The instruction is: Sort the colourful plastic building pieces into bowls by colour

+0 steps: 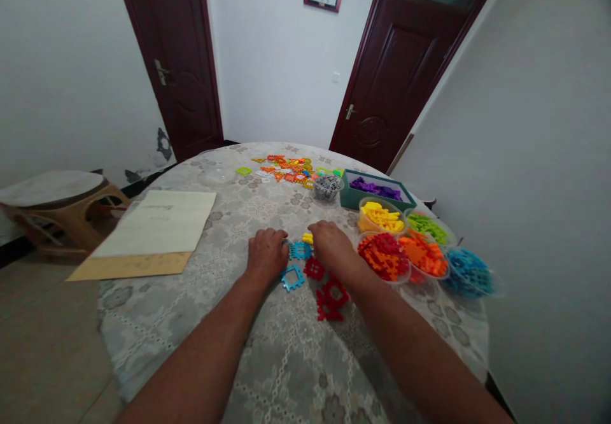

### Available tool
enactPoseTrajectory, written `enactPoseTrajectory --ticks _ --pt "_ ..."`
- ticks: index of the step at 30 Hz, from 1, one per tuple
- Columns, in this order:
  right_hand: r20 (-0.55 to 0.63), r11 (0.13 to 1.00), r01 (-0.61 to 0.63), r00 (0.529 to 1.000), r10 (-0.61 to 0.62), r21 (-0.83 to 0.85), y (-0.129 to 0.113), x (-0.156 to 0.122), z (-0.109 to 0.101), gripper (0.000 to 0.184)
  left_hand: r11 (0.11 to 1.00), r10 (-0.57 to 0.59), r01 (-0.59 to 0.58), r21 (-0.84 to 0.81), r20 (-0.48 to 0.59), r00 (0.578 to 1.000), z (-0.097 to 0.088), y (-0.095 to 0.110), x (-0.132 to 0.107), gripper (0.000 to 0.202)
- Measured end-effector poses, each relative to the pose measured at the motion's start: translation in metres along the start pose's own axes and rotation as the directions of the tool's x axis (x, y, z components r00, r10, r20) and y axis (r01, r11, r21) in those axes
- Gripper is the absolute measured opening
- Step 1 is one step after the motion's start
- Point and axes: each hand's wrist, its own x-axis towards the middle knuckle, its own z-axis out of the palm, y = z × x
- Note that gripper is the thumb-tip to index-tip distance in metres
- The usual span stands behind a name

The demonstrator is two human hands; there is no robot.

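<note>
Bare forearms (205, 354); left hand (267, 253) at blue piece (300, 246), presumably for steadying; right hand (329, 243) at yellow piece (307, 239); both grips unclear.

Blue frame (285, 280): smooth plastic, slight gloss. Left of frame, sheet (155, 226): matt paper. Beyond frame, bowl (326, 197): clear plastic.
</note>
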Motion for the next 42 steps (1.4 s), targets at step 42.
enactPoseTrajectory --ticks 42 --pt "-0.498 0.865 0.212 0.866 0.049 0.454 -0.018 -0.087 0.021 0.029 0.876 0.031 0.016 -0.483 0.089 0.996 -0.009 -0.007 0.004 0.031"
